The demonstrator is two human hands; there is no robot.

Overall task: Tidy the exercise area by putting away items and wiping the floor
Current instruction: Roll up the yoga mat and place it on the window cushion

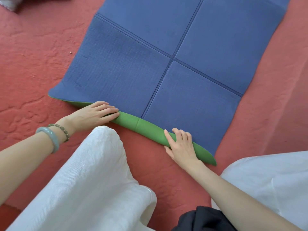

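Note:
A blue exercise mat (175,39) with crossing fold creases lies flat on the red floor (33,55). Its near edge is turned over into a thin roll (143,126) that shows the green underside. My left hand (96,113) rests on the left end of the roll, fingers pointing right and curled over it. My right hand (180,145) lies over the right part of the roll, fingers bent across its top and thumb on the near side.
My knees in white trousers (86,180) fill the lower left and the lower right. A black cloth (201,219) lies at the bottom edge. Something grey shows in the top left corner. Bare red floor runs along both sides of the mat.

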